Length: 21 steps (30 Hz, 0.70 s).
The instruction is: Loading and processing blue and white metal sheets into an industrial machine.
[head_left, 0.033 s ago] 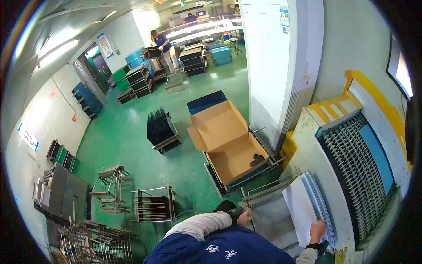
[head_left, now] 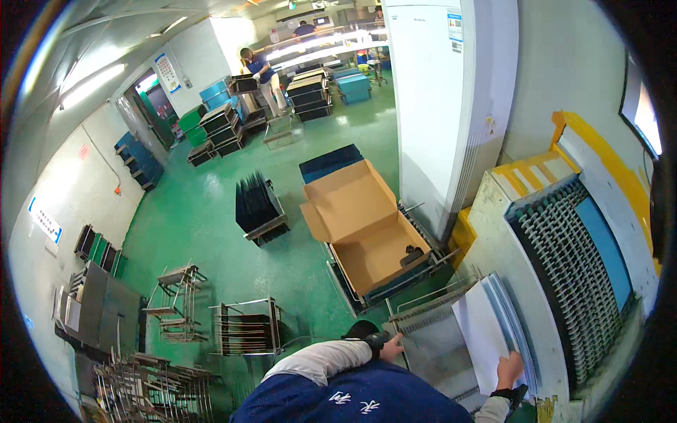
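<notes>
Low at the right, a metal rack (head_left: 434, 345) holds a large white sheet (head_left: 476, 338) leaning on several pale blue sheets (head_left: 513, 328). My left hand (head_left: 392, 347) is closed at the rack's left edge, its fingers partly hidden by the dark cuff and wrist. At the sheets' near edge, my right hand (head_left: 510, 371) has its fingers curled in, gripping the edge of the white sheet. How many sheets the fingers take in cannot be seen.
A conveyor machine with rollers (head_left: 571, 275) and a blue panel on it stands at the right. An open cardboard box (head_left: 374, 261) rests on a rack ahead. Dark panels fill a rack (head_left: 259, 211); bare metal racks (head_left: 176, 303) stand left. Far back, a person (head_left: 261, 74) handles a black crate.
</notes>
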### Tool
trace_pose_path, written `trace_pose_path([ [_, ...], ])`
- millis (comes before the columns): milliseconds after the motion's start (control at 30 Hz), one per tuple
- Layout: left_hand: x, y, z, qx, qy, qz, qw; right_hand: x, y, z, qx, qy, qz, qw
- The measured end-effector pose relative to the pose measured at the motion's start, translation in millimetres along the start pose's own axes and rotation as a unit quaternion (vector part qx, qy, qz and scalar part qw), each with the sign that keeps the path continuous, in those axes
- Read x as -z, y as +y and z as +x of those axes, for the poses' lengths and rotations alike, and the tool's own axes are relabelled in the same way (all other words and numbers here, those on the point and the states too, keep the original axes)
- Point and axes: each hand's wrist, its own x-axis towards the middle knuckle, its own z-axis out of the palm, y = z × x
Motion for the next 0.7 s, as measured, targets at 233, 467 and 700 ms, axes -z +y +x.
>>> trace_pose_path([
  [233, -30, -21, 19, -0.013, 0.052, 0.026, 0.998, 7, -9, -1, -0.027, -0.023, -0.007, 0.999],
  [467, -22, -14, 13, 0.011, 0.030, 0.011, 0.999, 6, -8, -1, -0.028, -0.032, 0.001, 0.999],
  [700, -40, -29, 23, 0.009, 0.085, -0.105, 0.991, 12, -11, -4, -0.028, -0.041, -0.023, 0.998],
])
